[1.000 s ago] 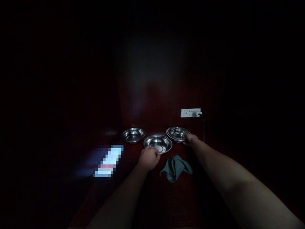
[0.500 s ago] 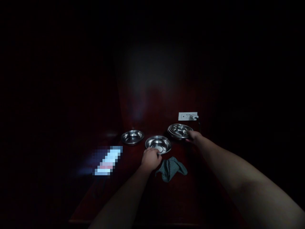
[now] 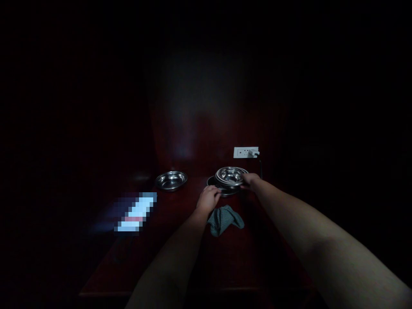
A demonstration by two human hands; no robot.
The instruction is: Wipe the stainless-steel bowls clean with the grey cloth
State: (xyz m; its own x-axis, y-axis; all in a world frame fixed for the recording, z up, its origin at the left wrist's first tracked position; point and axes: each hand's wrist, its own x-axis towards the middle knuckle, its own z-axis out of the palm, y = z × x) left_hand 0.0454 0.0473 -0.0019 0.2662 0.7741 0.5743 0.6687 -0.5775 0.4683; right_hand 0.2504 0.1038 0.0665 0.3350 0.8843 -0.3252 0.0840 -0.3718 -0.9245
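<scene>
In a very dark room I look down at a dark red wooden table (image 3: 231, 266). My right hand (image 3: 251, 180) grips the near right rim of a stack of steel dishes (image 3: 229, 175), which hovers over or rests on another steel dish (image 3: 215, 185). The near left rim of that lower dish is held by my left hand (image 3: 209, 198), fingers curled. A single steel dish (image 3: 171, 180) sits apart to the left. Just below my left hand lies a crumpled green cloth (image 3: 222, 219).
A white wall socket (image 3: 245, 152) with a plug and dark cable is on the back panel behind the dishes. A bright pixelated patch (image 3: 135, 212) lies at the table's left edge. Everything beyond the table is black.
My right hand has carried the stack of dishes leftward onto or over the middle dish held by my left hand. The view shifted slightly, so things sit further left in frame.
</scene>
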